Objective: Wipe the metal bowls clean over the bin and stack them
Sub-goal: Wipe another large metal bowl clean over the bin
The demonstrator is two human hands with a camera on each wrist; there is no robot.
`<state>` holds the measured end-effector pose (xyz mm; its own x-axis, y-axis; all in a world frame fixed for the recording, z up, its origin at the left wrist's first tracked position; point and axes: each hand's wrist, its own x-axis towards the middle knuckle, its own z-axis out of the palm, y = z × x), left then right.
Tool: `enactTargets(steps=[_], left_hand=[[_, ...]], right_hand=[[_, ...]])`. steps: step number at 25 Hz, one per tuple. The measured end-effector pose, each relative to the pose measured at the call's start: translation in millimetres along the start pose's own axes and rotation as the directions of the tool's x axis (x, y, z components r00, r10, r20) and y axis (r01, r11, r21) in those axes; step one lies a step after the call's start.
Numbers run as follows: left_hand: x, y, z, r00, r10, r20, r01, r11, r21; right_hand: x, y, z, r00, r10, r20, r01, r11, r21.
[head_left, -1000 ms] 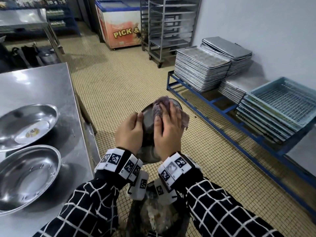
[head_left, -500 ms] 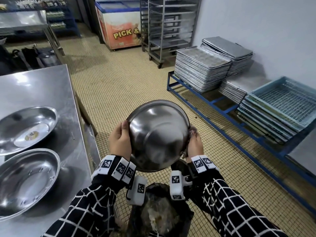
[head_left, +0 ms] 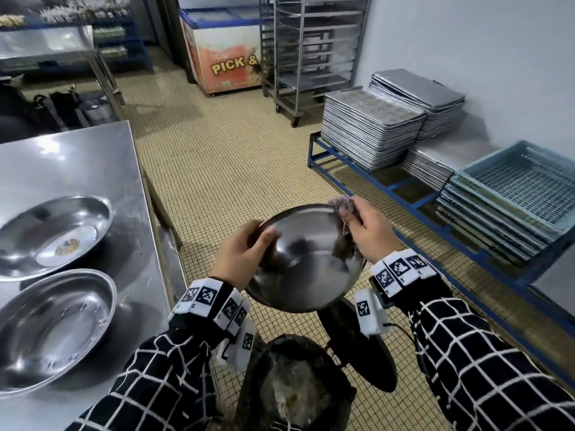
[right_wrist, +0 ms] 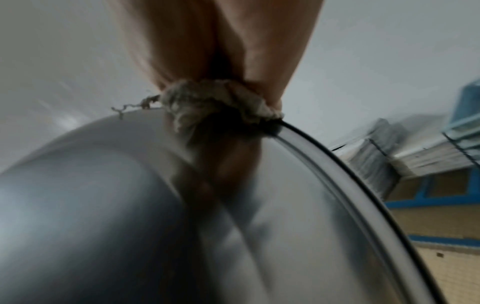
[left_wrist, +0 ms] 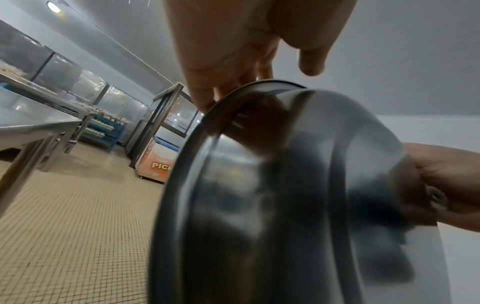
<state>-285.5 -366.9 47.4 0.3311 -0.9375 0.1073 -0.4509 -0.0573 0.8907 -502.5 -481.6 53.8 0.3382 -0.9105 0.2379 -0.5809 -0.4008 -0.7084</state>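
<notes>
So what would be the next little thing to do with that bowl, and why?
Probably run the cloth round the rim of the bowl. The right hand pinches it at the far edge, the left hand grips the opposite rim, and the bowl hangs bottom-up above the bin.

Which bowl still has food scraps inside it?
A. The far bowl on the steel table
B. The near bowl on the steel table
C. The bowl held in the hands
A: the far bowl on the steel table shows yellowish scraps on its flat bottom, while the near bowl looks bare.
</notes>
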Motion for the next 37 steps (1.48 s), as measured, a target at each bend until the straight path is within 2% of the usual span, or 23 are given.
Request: enactTargets(steps=[4, 7, 10, 12, 14, 16, 18, 20, 21, 22, 24, 26, 27, 28, 30, 32, 33, 35, 37], left_hand=[[0.5, 3.4, -2.1, 0.996, -0.07, -0.051, 0.064, 0.992, -0.105], [0.1, 1.4, 2.5, 0.989, -0.116, -0.092, 0.112, 0.992, -0.049], [0.7, 2.2, 6.3, 0.98, -0.148, -0.133, 0.142, 0.988, -0.052], [0.4, 4.3, 5.5, 0.976, -0.154, -0.153, 0.143, 0.987, -0.079], [-1.5, 6.5, 3.3, 0.978, -0.143, -0.154, 0.13, 0.987, -0.091], [-2.5, 4.9, 1.4, 0.972, -0.167, -0.164, 0.144, 0.98, -0.14], [-4.7, 2.3, -0.6, 0.966, -0.181, -0.184, 0.149, 0.973, -0.175], [-6.9, 0.4, -1.5, 0.96, -0.178, -0.215, 0.14, 0.974, -0.179], [-7.1, -1.4, -2.2, 0.957, -0.177, -0.228, 0.135, 0.972, -0.19], [-7.0, -2.2, -2.7, 0.954, -0.182, -0.239, 0.133, 0.969, -0.207], [-4.6, -1.7, -2.6, 0.953, -0.182, -0.24, 0.133, 0.969, -0.209], [-3.5, 2.7, 0.0, 0.961, -0.14, -0.24, 0.102, 0.981, -0.166], [-3.0, 6.2, 1.4, 0.966, -0.119, -0.228, 0.08, 0.982, -0.171], [-2.2, 7.3, 2.6, 0.97, -0.108, -0.217, 0.067, 0.98, -0.188], [-3.3, 9.4, 4.0, 0.974, -0.106, -0.198, 0.061, 0.973, -0.225], [-4.8, 4.0, 4.4, 0.973, -0.132, -0.191, 0.082, 0.965, -0.248], [-5.7, 1.7, 3.7, 0.968, -0.163, -0.19, 0.105, 0.954, -0.281], [-7.0, -3.9, 0.4, 0.953, -0.229, -0.197, 0.138, 0.911, -0.389], [-6.0, -4.2, -4.9, 0.94, -0.297, -0.167, 0.168, 0.831, -0.53]], right_hand=[[-1.9, -15.1, 9.2, 0.996, -0.065, -0.068, 0.064, 0.998, -0.021], [-13.3, -37.3, 30.4, 0.985, -0.082, -0.149, 0.084, 0.996, 0.011], [-46.0, -60.4, 62.7, 0.949, -0.251, -0.191, 0.237, 0.967, -0.093], [-58.8, -64.0, 74.5, 0.928, -0.325, -0.184, 0.284, 0.934, -0.219], [-55.3, -59.6, 75.7, 0.935, -0.258, -0.245, 0.188, 0.942, -0.276], [-43.6, -49.6, 70.1, 0.947, -0.1, -0.304, 0.062, 0.989, -0.133], [-35.0, -33.2, 63.1, 0.948, 0.133, -0.289, -0.117, 0.99, 0.073], [-35.0, -18.4, 56.3, 0.915, 0.318, -0.248, -0.304, 0.948, 0.096], [-37.7, -15.7, 54.2, 0.904, 0.337, -0.263, -0.321, 0.941, 0.103], [-41.6, -19.1, 54.4, 0.906, 0.309, -0.291, -0.282, 0.95, 0.131], [-51.8, -42.5, 60.7, 0.945, 0.117, -0.304, -0.081, 0.989, 0.126], [-61.6, -68.8, 76.2, 0.963, -0.116, -0.242, 0.101, 0.992, -0.074], [-64.5, -77.2, 84.6, 0.957, -0.179, -0.227, 0.136, 0.971, -0.195], [-63.1, -80.6, 89.4, 0.949, -0.189, -0.252, 0.122, 0.958, -0.258], [-50.9, -74.2, 89.2, 0.936, -0.063, -0.347, -0.003, 0.982, -0.187], [-39.4, -57.8, 82.2, 0.909, 0.197, -0.368, -0.176, 0.98, 0.091], [-36.6, -47.4, 76.3, 0.877, 0.342, -0.338, -0.27, 0.932, 0.243], [-42.0, -28.4, 67.9, 0.79, 0.581, -0.197, -0.458, 0.773, 0.439], [-56.3, -14.5, 66.7, 0.713, 0.701, -0.036, -0.562, 0.601, 0.568]])
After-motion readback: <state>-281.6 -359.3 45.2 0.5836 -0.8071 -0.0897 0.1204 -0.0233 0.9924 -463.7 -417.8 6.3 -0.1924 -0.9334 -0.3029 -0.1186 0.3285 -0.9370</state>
